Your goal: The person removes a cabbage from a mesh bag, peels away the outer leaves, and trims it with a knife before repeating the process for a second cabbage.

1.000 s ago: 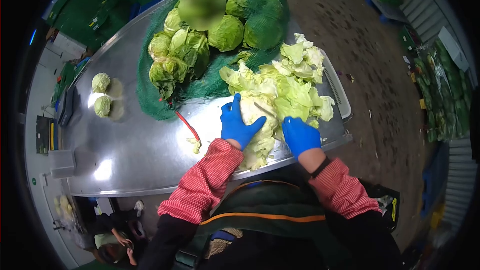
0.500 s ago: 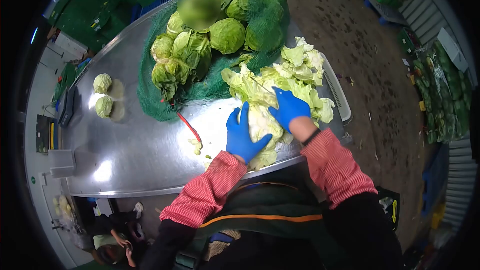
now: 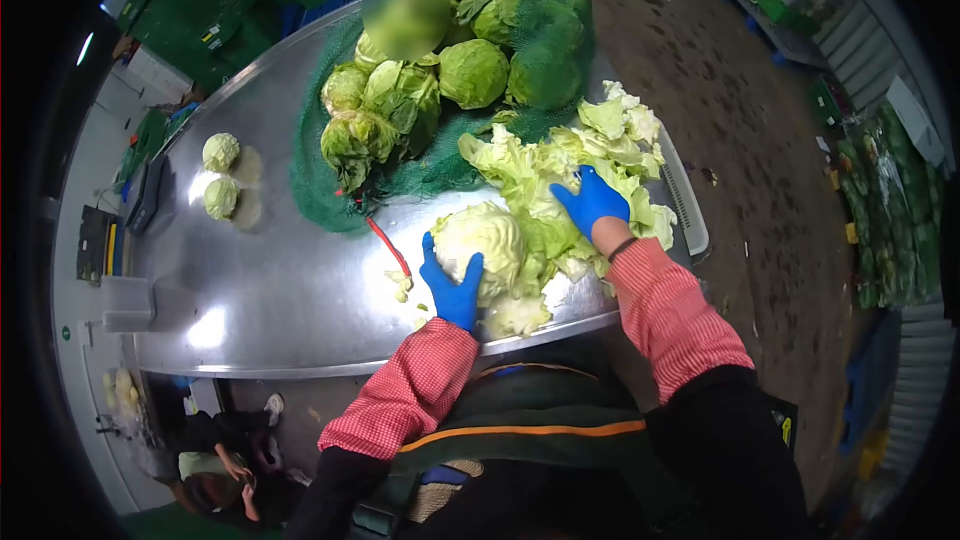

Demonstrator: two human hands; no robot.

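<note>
My left hand (image 3: 452, 285), in a blue glove, cups the near left side of a pale trimmed cabbage (image 3: 484, 240) on the metal table, its thumb and fingers spread around it. To the right, my gloved right hand (image 3: 598, 208) hovers over or touches a heap of loose cabbage leaves (image 3: 540, 180). Its fingers are partly curled. A small dark spot shows at its fingertips, but I cannot make out what it holds. A torn leaf piece (image 3: 520, 315) lies by the table's near edge.
Several untrimmed cabbages (image 3: 473, 73) lie on a green net bag (image 3: 320, 180) at the back. Two small trimmed cabbages (image 3: 221, 152) stand at left. A red strip (image 3: 389, 245) and a white crate (image 3: 686, 190) flank the work. Another person (image 3: 215, 470) is at lower left.
The cabbage has come away from the leaf heap to the left, with my left hand on it. My right hand has moved slightly right, apart from the cabbage.
</note>
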